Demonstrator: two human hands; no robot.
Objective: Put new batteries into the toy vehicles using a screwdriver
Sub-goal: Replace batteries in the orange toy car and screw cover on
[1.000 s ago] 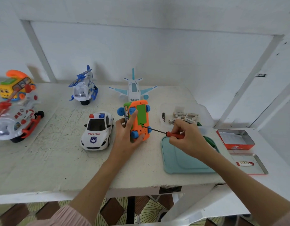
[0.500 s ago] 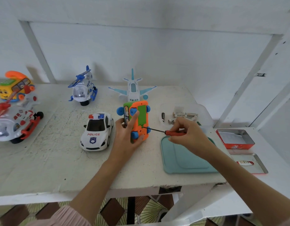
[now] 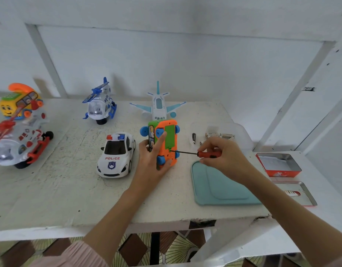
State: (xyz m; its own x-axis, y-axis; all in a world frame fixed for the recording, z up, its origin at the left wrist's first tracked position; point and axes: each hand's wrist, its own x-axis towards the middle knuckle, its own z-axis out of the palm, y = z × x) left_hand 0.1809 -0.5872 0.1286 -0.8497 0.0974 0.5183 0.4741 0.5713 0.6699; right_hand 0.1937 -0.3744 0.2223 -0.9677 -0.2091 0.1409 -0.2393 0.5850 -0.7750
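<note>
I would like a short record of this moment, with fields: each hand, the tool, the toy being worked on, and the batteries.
left hand: grips the orange toy bus, underside toward the camera
right hand: pinches the screwdriver
screwdriver tip: at the lower edge of the green battery cover
batteries: lying in a clear tray behind the right hand

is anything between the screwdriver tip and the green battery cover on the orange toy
Nothing visible. The screwdriver, held by the right hand, runs unobstructed to the lower edge of the green cover on the orange toy that the left hand grips.
</note>
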